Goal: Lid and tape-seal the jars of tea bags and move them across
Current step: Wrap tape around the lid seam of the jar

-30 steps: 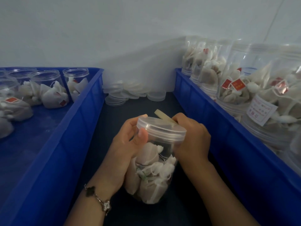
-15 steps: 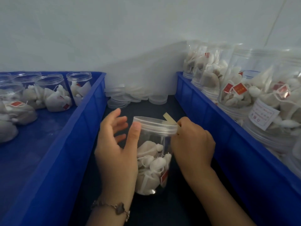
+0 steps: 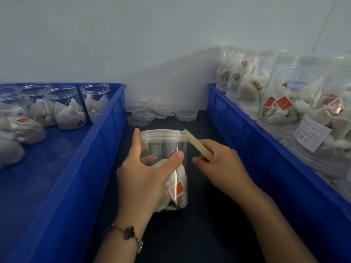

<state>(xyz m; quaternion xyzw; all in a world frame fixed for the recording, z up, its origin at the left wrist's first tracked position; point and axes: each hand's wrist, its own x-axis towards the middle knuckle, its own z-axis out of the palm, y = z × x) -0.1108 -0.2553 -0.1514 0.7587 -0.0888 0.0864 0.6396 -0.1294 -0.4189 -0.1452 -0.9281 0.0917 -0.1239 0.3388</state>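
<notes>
Right, from the head view the lidded jar of tea bags (image 3: 167, 168) stood on the dark desk (image 3: 199, 234) between the two blue crates. Her left hand (image 3: 146, 179) was wrapped round its body, thumb in front. Her right hand (image 3: 218, 164) pinched a strip of tape (image 3: 197, 144), its far end touching the lid (image 3: 163, 134) rim. To do it well, I'd say: keep the strip taut, turn the jar steadily, press along the seam.

White label (image 3: 311, 134) on a right-hand jar (print too blurred to read).
</notes>
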